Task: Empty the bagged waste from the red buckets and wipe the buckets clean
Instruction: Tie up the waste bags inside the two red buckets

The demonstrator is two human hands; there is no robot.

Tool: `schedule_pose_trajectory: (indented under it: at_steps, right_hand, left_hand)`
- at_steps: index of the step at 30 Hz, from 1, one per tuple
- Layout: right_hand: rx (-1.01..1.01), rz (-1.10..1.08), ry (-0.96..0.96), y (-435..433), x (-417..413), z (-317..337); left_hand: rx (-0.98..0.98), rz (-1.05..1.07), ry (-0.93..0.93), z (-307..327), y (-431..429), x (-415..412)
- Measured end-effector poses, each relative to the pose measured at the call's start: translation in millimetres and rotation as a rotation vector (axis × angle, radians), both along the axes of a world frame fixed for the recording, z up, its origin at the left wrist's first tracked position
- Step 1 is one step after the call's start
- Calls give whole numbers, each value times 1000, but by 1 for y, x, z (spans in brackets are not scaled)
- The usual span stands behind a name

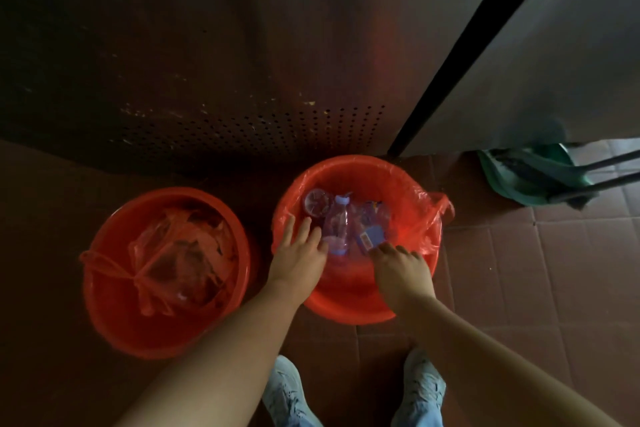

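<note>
Two red buckets stand on the floor. The left bucket (138, 333) holds a knotted red plastic bag (180, 253) of waste. The right bucket (346, 305) is lined with a red bag (443, 208) whose loose handle hangs over the right rim. Inside it lie a clear plastic bottle (337, 222), a round lid (316, 201) and a blue packet (372, 238). My left hand (298, 253) reaches in at the left rim with fingers spread straight, touching the liner. My right hand (401, 267) dips into the near right side, its fingers bent downward by the blue packet; whether they grip anything is hidden.
A dark perforated metal panel (242, 80) rises right behind the buckets. A grey panel (554, 63) stands at the right. Beneath it a green dustpan (533, 173) with dark handles lies on the tiled floor (554, 270). My shoes (287, 388) are just in front of the right bucket.
</note>
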State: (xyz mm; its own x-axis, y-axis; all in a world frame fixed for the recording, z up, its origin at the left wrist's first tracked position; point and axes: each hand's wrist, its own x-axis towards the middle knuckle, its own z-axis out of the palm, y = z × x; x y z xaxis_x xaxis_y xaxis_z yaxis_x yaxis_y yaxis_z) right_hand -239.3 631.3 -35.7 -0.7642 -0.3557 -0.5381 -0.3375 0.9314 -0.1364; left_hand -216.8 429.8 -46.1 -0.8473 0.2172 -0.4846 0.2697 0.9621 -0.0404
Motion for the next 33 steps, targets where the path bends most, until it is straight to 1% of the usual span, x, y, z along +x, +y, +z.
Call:
schedule_pose_trajectory:
  at_steps: [3,4,7,9,10,13,18,21,24,27,29,31,33]
  right_hand:
    - [-29,-173,-94,3,8,3]
    - [-70,-269,-87,6,9,5]
    - [-186,-640,24,20,-4,12]
    - [-158,-819,54,33,-22,13]
    - [-116,-851,40,38,-31,12]
    - [-8,-801,-17,48,-51,6]
    - [-138,-773,75,44,-59,-6]
    - [-212,-570,127,18,-52,-4]
    - [-336,-400,78,-20,-38,-3]
    - [-389,-256,67,-57,-25,-4]
    - [-437,-184,44,-79,-16,-5]
    - [-445,-116,-12,-93,-7,-6]
    - [-436,-88,-53,-94,0,-9]
  left_hand:
    - [-12,72,-47,2,-1,9]
    - [-7,104,-52,4,-4,12]
    - [-9,213,-25,10,-16,19]
    - [-19,261,-16,10,-27,19]
    - [-27,266,-13,9,-33,19]
    - [-53,254,-41,4,-43,16]
    - [-53,317,-87,-4,-43,18]
    - [-53,360,-131,-4,-38,16]
    - [-51,369,-181,-4,-37,13]
    - [19,399,-213,-6,-37,9]
    - [115,498,-224,-7,-38,7]
    - [178,553,-199,-9,-39,8]
    - [183,568,-133,-13,-40,10]
